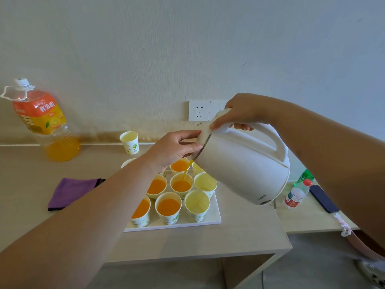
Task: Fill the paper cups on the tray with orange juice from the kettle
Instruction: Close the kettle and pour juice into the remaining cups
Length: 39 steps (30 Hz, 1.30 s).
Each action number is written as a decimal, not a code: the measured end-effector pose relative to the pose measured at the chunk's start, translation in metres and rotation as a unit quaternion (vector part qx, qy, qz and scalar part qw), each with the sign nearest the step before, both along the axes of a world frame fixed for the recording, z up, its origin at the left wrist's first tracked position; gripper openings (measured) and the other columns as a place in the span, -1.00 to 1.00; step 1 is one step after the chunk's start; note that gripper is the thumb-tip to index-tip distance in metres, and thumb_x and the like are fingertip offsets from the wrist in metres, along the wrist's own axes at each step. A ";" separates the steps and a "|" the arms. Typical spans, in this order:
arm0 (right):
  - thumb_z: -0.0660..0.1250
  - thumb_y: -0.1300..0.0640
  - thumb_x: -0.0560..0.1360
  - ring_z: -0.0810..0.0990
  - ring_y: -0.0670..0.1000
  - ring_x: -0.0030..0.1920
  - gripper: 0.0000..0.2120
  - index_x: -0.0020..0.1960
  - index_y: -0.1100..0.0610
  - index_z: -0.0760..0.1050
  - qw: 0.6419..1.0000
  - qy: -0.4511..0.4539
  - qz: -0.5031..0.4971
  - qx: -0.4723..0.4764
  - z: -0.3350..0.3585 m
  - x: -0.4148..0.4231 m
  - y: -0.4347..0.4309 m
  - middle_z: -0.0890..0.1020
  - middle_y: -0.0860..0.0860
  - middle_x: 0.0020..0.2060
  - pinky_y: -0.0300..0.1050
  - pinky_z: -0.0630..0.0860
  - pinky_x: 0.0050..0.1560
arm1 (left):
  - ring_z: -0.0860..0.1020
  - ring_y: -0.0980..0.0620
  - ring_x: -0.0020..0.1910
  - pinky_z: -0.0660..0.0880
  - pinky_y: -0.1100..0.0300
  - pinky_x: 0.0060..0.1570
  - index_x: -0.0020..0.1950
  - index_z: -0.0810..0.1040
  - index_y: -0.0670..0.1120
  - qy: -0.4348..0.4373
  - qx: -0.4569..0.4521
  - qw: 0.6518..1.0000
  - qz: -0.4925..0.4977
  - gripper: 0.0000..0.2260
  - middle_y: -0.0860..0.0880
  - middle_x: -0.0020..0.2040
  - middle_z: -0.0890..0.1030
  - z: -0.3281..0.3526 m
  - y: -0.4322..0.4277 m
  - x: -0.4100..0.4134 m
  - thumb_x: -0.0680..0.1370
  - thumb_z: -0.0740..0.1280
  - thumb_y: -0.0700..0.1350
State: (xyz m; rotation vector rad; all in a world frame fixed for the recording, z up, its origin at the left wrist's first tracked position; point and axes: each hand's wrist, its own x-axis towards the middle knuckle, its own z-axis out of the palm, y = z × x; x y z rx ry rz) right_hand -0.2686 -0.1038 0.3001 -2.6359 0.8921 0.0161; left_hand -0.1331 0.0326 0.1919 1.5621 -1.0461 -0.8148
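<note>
Tilting above the white tray point(209, 222), the kettle point(245, 170) hangs from the right hand point(241, 114), fingers curled round its handle. The left hand point(174, 150) pinches the lid's edge between fingers and thumb. Orange juice point(186, 171) streams into the middle paper cup point(181, 185); the cups left of it point(156, 187) hold juice.

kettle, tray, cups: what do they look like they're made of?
The kettle looks like matte cream plastic, with a metal-looking band at the rim. The tray is probably white plastic or coated board: flat, thin, smooth. The cups look like paper, with thin rolled rims and printed sides.
</note>
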 end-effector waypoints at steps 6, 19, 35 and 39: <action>0.44 -0.19 0.36 0.44 -0.03 -0.51 -0.59 -0.26 0.17 0.49 1.000 0.002 0.002 -0.003 -0.001 0.001 0.002 0.50 0.00 -0.51 -0.18 0.40 -0.35 | 0.60 0.13 0.09 0.53 0.28 0.07 0.29 0.53 0.02 0.007 0.004 1.000 0.005 -0.62 0.08 0.13 0.63 -0.002 0.000 0.001 0.48 0.42 -0.16; 0.41 -0.20 0.38 0.45 -0.02 -0.51 -0.56 -0.22 0.21 0.51 1.000 0.013 0.005 -0.018 -0.002 0.005 0.003 0.51 0.02 -0.50 -0.19 0.40 -0.35 | 0.60 0.12 0.11 0.53 0.28 0.09 0.30 0.53 0.00 0.013 -0.002 1.000 0.012 -0.62 0.05 0.15 0.63 -0.006 -0.001 0.003 0.48 0.42 -0.15; 0.41 -0.19 0.39 0.45 -0.02 -0.50 -0.56 -0.21 0.22 0.51 1.000 0.010 -0.002 -0.022 0.001 0.000 0.005 0.50 0.02 -0.51 -0.20 0.40 -0.37 | 0.60 0.12 0.10 0.53 0.30 0.07 0.31 0.52 -0.03 0.021 -0.005 1.000 -0.002 -0.60 0.04 0.15 0.63 -0.004 -0.003 0.002 0.48 0.41 -0.18; 0.40 -0.19 0.39 0.45 -0.02 -0.51 -0.55 -0.20 0.23 0.52 1.000 0.009 0.000 -0.022 0.000 0.000 0.006 0.51 0.02 -0.50 -0.20 0.41 -0.35 | 0.60 0.11 0.11 0.52 0.24 0.13 0.31 0.52 -0.02 0.019 -0.002 1.000 -0.002 -0.60 0.03 0.16 0.63 -0.005 -0.003 0.003 0.48 0.42 -0.18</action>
